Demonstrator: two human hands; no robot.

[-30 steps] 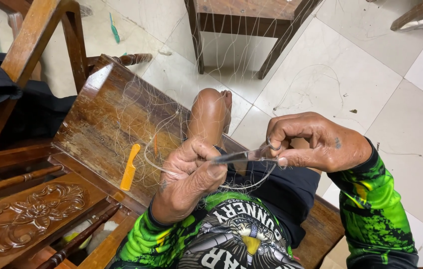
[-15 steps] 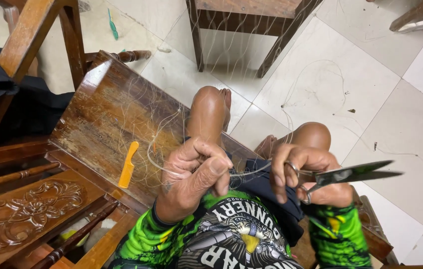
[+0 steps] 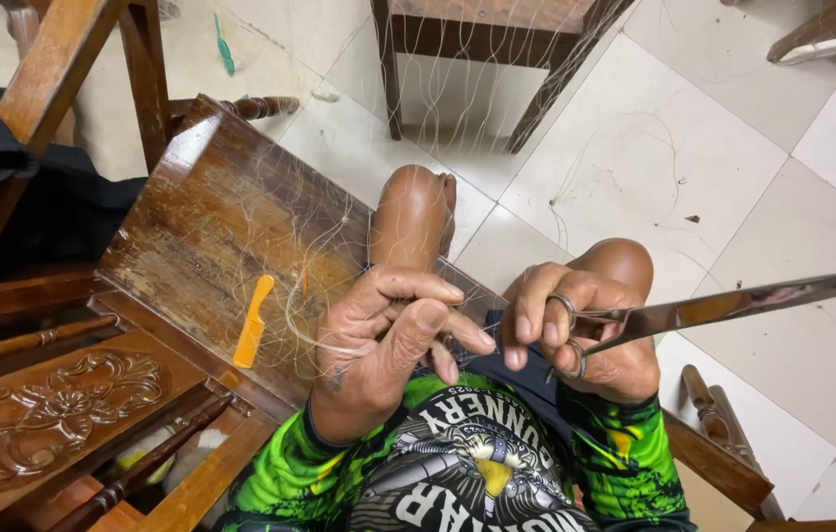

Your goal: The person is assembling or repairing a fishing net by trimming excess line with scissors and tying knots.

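Head view: the left hand (image 3: 378, 345) is closed in a pinch, thumb and fingers gathering fine, translucent fishing-net line (image 3: 324, 345) that loops out just to its left over the worn brown wooden worktop (image 3: 201, 227). The right hand (image 3: 585, 330) is closed around the ring handles of long steel scissors (image 3: 733, 305), whose blades point away to its right, out over the white tiled floor (image 3: 694, 167); the blades look nearly shut and hold no line. An orange plastic netting needle (image 3: 252, 320) lies on the worktop, near the left hand's outer side and untouched. More net strands hang from the dark wooden chair (image 3: 477, 39) beyond both hands.

Judging from this, the cutting stroke seems finished and the line is being handled by fingers alone; whatever knotting or mending follows looks not yet begun, since the needle lies idle.

Against the frame half a second ago, the scissors have swung slightly higher and further out from the right hand, while the left hand has kept its pinch on the line in nearly the same spot.
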